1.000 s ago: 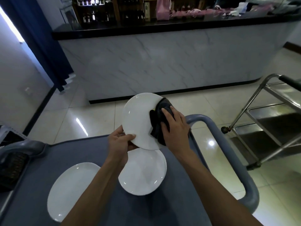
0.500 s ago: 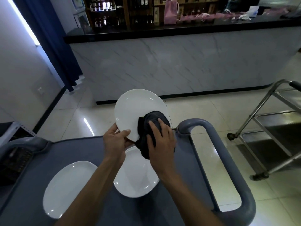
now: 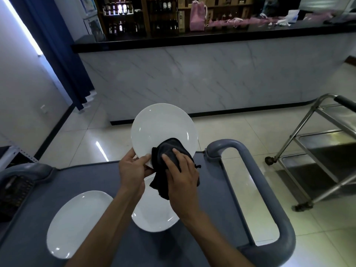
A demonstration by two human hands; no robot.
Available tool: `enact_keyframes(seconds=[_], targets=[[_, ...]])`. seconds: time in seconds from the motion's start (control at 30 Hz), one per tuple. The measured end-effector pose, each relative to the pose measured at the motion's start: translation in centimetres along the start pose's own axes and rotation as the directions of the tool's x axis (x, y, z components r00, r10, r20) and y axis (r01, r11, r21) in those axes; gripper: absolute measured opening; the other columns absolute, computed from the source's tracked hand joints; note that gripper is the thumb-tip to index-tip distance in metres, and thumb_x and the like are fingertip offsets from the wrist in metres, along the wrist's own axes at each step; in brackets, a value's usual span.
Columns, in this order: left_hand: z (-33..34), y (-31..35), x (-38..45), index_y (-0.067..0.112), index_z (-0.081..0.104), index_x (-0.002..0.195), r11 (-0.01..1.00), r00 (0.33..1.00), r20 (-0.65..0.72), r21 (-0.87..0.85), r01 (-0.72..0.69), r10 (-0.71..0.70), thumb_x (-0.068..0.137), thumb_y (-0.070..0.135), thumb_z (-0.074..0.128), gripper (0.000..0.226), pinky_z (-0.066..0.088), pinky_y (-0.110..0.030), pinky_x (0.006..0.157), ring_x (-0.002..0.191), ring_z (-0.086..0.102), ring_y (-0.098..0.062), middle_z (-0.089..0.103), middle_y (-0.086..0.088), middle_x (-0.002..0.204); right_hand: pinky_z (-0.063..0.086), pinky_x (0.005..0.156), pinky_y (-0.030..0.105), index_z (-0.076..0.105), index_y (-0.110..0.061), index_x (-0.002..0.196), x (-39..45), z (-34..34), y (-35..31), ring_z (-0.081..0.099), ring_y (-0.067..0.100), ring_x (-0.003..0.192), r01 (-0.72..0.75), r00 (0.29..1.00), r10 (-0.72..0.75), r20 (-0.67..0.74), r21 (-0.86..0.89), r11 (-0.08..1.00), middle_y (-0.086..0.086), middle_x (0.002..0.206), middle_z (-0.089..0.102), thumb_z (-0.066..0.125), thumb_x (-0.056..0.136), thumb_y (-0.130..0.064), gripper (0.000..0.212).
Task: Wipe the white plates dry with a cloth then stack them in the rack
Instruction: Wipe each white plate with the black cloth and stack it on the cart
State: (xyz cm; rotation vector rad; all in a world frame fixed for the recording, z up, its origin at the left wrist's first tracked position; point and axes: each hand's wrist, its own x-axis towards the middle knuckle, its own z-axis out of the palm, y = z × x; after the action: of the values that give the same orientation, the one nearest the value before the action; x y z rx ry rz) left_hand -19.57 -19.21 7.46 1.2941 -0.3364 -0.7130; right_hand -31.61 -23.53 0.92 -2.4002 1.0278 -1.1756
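The person holds one white plate (image 3: 161, 128) tilted up on edge above the far edge of the grey cart (image 3: 38, 218), its face turned toward them. The left hand (image 3: 133, 170) pinches the plate's lower-left rim, thumb on the face and fingers curled behind. The right hand (image 3: 181, 176) presses a dark cloth (image 3: 169, 151) flat against the plate's lower right, fingers spread over the bunched fabric, a tail of cloth hanging below. Two more plates lie flat on the cart: one (image 3: 156, 216) directly under the hands, another (image 3: 77, 222) toward the near left corner. To wipe well, I'd say the cloth should sweep in circles right out to the rim, while the left hand turns the plate round so the pinched patch gets dried too; the back wants a pass as well. With only a rim pinch, a wet plate could slip, so the cloth's push should be light and met by the fingers behind. Which thing is the rack I cannot tell; a steel trolley (image 3: 317, 151) stands off to the right.
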Motion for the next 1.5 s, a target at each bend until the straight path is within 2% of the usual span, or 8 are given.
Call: enact_keyframes(seconds=[0.1,0.2,0.43,0.8,1.0,1.2,1.37,1.5], targets=[[-0.3,-0.1,-0.2,0.019,0.07,0.108,0.999,1.0,0.018,0.025,-0.019,0.019,0.089,-0.012,0.058,0.039,0.062,-0.044,0.065,0.087,0.074,-0.036,0.076,-0.012,0.098,0.043,0.106,0.053,0.051,-0.027,0.14,0.2,-0.6,0.6,0.041,0.028,0.138,-0.044,0.999,0.044,-0.011,-0.003,0.999,0.003,0.15,0.044,0.041,0.094,-0.032,0.047],[-0.6,-0.3,-0.4,0.014,0.069,0.114,0.998,0.999,0.02,0.049,-0.035,0.034,0.088,-0.013,0.06,0.038,0.062,-0.045,0.065,0.087,0.074,-0.037,0.076,-0.013,0.1,0.042,0.106,0.055,0.049,-0.028,0.14,1.0,-1.0,1.2,0.042,0.03,0.138,-0.065,0.998,0.065,-0.009,-0.031,0.997,0.004,0.15,0.044,0.051,0.091,-0.021,0.05],[-2.0,-0.3,-0.6,0.017,0.072,0.106,0.998,0.998,0.064,0.05,-0.026,0.023,0.085,-0.013,0.061,0.038,0.061,-0.04,0.061,0.081,0.075,-0.033,0.077,-0.012,0.093,0.042,0.102,0.057,0.057,-0.024,0.139,4.1,-2.1,2.8,0.045,0.033,0.135,-0.048,0.998,0.044,-0.038,-0.11,0.993,0.008,0.148,0.048,0.068,0.089,-0.003,0.055],[-4.2,-0.4,-1.0,0.012,0.071,0.113,0.992,0.981,0.188,0.12,0.026,-0.048,0.084,-0.013,0.063,0.039,0.061,-0.045,0.063,0.083,0.073,-0.038,0.076,-0.015,0.098,0.036,0.104,0.054,0.055,-0.027,0.14,8.8,-2.7,2.3,0.039,0.031,0.136,0.041,0.997,-0.049,-0.054,-0.141,0.989,0.005,0.15,0.046,0.058,0.097,-0.011,0.046],[-4.3,-0.6,-1.7,0.013,0.07,0.118,0.987,0.97,0.231,0.156,0.039,-0.074,0.083,-0.014,0.063,0.045,0.06,-0.05,0.066,0.089,0.071,-0.042,0.075,-0.016,0.103,0.033,0.105,0.053,0.052,-0.026,0.143,8.5,-2.0,0.5,0.037,0.03,0.139,0.145,0.989,-0.146,-0.007,-0.082,0.986,0.004,0.153,0.044,0.051,0.099,-0.016,0.046],[-4.7,-0.4,-2.1,0.014,0.071,0.116,0.985,0.966,0.245,0.165,0.041,-0.081,0.083,-0.015,0.061,0.046,0.061,-0.047,0.066,0.09,0.072,-0.04,0.075,-0.015,0.104,0.034,0.104,0.054,0.054,-0.027,0.142,7.1,-1.3,-0.6,0.039,0.031,0.139,0.299,0.953,-0.298,0.052,-0.031,0.954,0.002,0.155,0.043,0.057,0.093,-0.011,0.052],[-5.0,-0.2,-2.2,0.017,0.072,0.114,0.986,0.969,0.24,0.163,0.025,-0.065,0.083,-0.013,0.063,0.045,0.061,-0.049,0.068,0.091,0.073,-0.037,0.075,-0.014,0.104,0.034,0.105,0.053,0.056,-0.029,0.139,5.9,-1.1,-1.3,0.037,0.029,0.14,0.394,0.914,-0.392,0.104,-0.004,0.919,-0.001,0.155,0.043,0.06,0.09,-0.026,0.049],[-5.2,-0.2,-2.3,0.01,0.072,0.112,0.982,0.971,0.231,0.19,0.022,-0.066,0.083,-0.016,0.059,0.041,0.061,-0.049,0.067,0.089,0.072,-0.041,0.074,-0.018,0.101,0.035,0.103,0.054,0.058,-0.03,0.137,4.8,-1.0,-1.2,0.038,0.028,0.14,0.408,0.908,-0.408,0.093,0.019,0.913,-0.001,0.153,0.046,0.052,0.091,-0.037,0.048]])
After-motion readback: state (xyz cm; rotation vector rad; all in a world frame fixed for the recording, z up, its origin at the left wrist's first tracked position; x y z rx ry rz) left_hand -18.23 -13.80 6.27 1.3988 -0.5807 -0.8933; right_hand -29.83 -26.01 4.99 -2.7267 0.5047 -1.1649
